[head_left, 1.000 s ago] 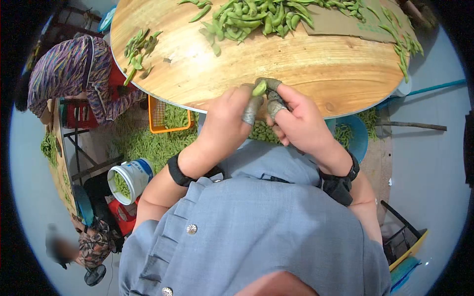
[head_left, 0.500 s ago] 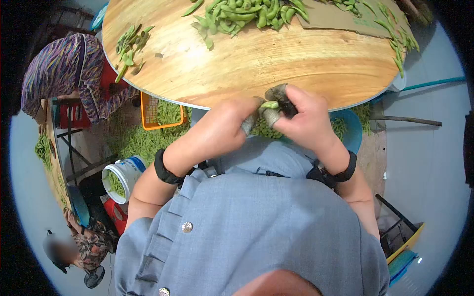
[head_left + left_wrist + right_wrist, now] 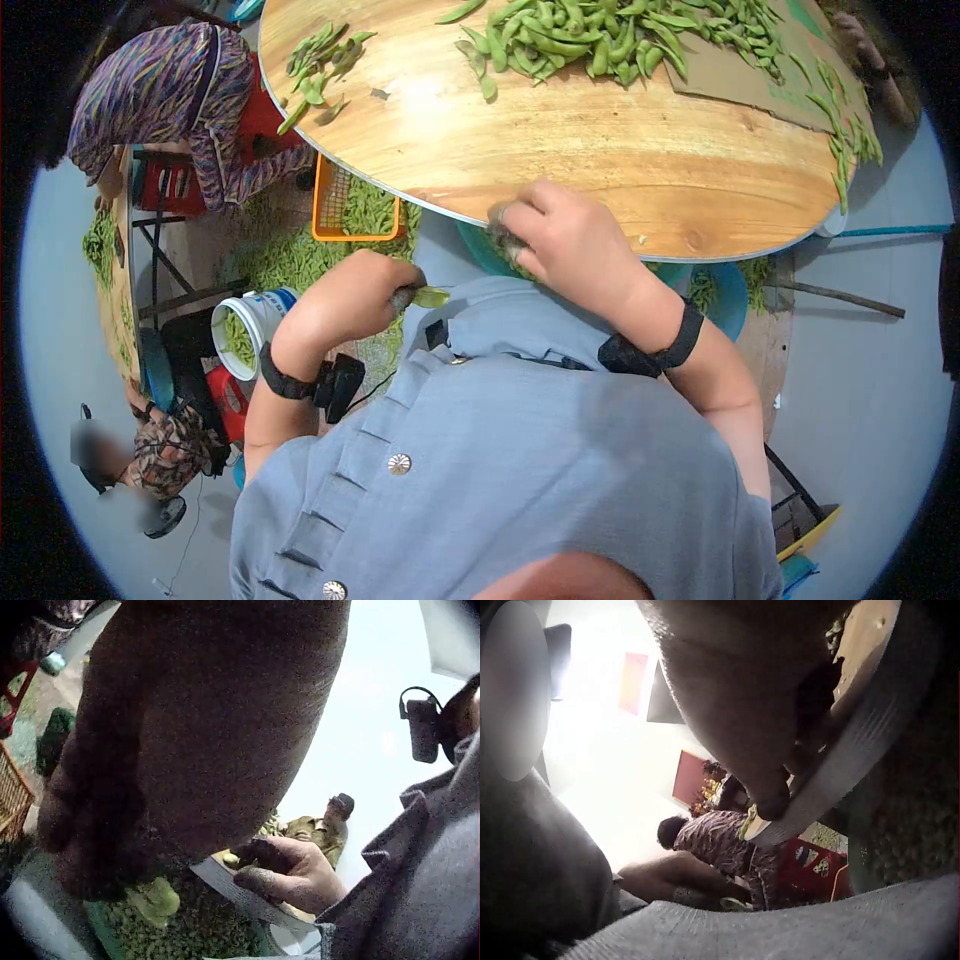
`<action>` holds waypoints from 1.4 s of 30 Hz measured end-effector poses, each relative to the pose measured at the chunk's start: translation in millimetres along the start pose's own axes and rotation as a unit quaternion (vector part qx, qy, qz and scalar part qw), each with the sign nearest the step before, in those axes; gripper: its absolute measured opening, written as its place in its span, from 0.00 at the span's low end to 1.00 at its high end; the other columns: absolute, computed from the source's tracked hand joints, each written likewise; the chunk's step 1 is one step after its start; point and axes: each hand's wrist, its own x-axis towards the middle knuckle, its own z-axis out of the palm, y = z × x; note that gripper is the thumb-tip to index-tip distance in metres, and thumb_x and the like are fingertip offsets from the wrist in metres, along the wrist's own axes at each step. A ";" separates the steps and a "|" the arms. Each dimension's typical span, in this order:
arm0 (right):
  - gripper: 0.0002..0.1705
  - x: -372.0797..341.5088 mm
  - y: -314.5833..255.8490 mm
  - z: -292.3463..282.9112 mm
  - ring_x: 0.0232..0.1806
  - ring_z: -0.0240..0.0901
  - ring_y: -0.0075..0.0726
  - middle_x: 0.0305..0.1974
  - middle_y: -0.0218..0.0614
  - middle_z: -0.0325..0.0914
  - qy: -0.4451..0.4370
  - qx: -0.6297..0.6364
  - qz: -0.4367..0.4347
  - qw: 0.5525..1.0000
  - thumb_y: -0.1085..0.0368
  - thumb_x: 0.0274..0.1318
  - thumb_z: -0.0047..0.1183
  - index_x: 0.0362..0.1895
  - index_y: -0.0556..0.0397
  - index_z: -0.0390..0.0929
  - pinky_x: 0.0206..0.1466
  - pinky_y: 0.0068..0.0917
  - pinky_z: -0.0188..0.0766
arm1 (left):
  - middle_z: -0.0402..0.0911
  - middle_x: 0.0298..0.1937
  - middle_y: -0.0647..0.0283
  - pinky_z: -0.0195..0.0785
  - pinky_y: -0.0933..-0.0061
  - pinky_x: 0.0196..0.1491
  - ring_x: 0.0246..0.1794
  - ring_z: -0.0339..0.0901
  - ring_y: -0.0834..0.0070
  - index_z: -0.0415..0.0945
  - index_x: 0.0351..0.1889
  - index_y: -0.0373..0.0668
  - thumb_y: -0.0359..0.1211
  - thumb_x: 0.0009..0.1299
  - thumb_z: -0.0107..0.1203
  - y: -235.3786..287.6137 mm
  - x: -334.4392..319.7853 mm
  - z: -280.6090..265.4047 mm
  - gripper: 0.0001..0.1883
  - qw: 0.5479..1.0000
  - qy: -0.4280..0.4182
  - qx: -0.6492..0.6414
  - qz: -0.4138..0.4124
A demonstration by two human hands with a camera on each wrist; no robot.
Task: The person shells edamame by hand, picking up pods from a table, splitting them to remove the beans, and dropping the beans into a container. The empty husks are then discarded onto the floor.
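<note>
My left hand [image 3: 355, 295] is at the left of my lap, out from the table edge. It pinches a flattened green bean pod [image 3: 432, 297], also seen as a blurred pod [image 3: 154, 900] in the left wrist view. My right hand [image 3: 580, 235] is curled at the table's near edge, over a green basin [image 3: 480, 250]. In the left wrist view, a small pale-green bean [image 3: 230, 858] shows at its thumb and index finger. Stained wraps cover those fingertips. Shelled beans fill the basin in the left wrist view.
A heap of bean pods [image 3: 590, 35] lies on the round wooden table [image 3: 560, 140], beside flat cardboard [image 3: 745, 90]. An orange basket [image 3: 355, 237], a white bucket [image 3: 235, 345] and a blue basin [image 3: 735, 310] stand below. Two other people are at the left.
Both hands were together around a pod and are now apart. My left hand has moved left and down with the pod. My right hand has turned over by the table edge.
</note>
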 end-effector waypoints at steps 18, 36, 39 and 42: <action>0.12 -35.8 -14.2 -36.5 0.34 0.75 0.48 0.40 0.39 0.74 -0.004 0.028 0.074 0.997 0.70 0.41 0.57 0.36 0.53 0.74 0.34 0.37 0.76 | 0.78 0.31 0.52 0.71 0.54 0.38 0.35 0.76 0.51 0.77 0.34 0.41 0.40 0.63 0.55 10.4 163.3 -48.2 0.12 0.879 0.436 0.160 -0.110; 0.11 -4.8 41.2 -47.0 0.18 0.60 0.11 0.21 0.20 0.69 0.191 0.519 0.344 0.759 0.63 0.58 0.55 0.42 0.55 0.77 0.18 0.13 0.56 | 0.80 0.33 0.51 0.70 0.69 0.35 0.30 0.78 0.63 0.79 0.42 0.39 0.28 0.59 0.54 67.2 135.5 -6.4 0.12 0.910 0.275 -0.275 0.146; 0.11 -5.5 35.4 -48.8 0.18 0.61 0.13 0.22 0.20 0.70 0.177 0.517 0.332 0.768 0.65 0.59 0.52 0.45 0.54 0.76 0.19 0.14 0.59 | 0.79 0.31 0.54 0.69 0.70 0.36 0.30 0.77 0.70 0.78 0.43 0.37 0.30 0.62 0.54 62.9 135.8 -7.9 0.13 0.937 0.216 -0.216 0.167; 0.15 -14.1 25.1 -56.7 0.18 0.61 0.13 0.25 0.22 0.72 0.151 0.515 0.314 0.783 0.67 0.59 0.48 0.50 0.55 0.73 0.19 0.15 0.60 | 0.78 0.34 0.71 0.67 0.81 0.39 0.35 0.72 0.84 0.77 0.47 0.35 0.31 0.68 0.54 72.1 127.3 -12.6 0.12 0.914 0.159 -0.353 0.121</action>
